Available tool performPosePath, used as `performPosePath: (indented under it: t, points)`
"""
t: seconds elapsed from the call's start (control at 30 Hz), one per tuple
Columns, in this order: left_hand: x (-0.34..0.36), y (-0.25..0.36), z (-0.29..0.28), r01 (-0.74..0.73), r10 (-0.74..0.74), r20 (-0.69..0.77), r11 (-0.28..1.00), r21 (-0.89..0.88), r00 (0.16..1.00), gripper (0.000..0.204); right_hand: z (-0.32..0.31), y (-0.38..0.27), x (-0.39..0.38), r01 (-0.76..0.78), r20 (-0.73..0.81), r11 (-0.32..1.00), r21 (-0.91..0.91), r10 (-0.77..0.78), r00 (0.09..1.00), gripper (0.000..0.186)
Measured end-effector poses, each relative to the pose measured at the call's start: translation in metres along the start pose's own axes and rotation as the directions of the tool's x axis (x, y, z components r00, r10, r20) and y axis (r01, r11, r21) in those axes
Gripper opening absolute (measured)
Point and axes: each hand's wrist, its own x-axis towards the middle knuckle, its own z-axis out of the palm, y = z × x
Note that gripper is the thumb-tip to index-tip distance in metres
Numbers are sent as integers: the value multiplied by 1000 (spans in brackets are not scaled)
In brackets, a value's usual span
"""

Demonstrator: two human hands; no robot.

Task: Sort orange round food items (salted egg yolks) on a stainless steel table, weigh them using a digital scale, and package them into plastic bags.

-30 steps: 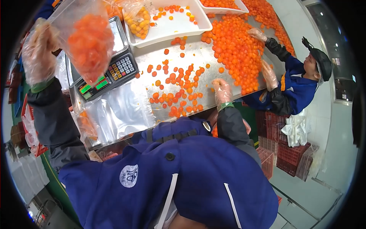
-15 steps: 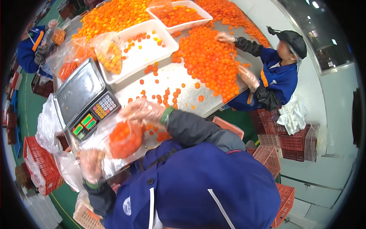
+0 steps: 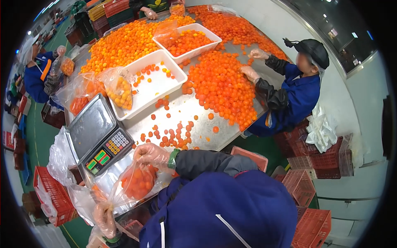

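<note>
My right hand pinches and my left hand closes on a clear bag of orange fruit by the counter's near edge; a slackening grip could spill it.

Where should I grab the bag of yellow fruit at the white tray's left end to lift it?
I'd pinch the bag by its loose plastic, coming down from above on the far side. The yellow fruit bulges at the near end, while the far end looks slack, so it should gather easily.
</note>
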Motion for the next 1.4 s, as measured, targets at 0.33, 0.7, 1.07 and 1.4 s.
performPosePath:
  t: [0.33,0.7,1.07,1.4]
  points:
    - [-6,-95,70,413,-416,105,775,-479,903,12,20,5,-4,197,-95,801,-565,-300,949,11]
    - [86,84,113,-25,23,45,999,46,999,19,41,-3,-15,368,75,468,-803,-533,843,11]
    - [77,61,141,-86,58,-126,970,-229,990,11,34,3,-18,403,96,436,-805,-574,813,8]
    - [54,43,123,-137,117,-117,975,-176,986,9,29,2,-11,502,290,315,-806,-529,797,11]
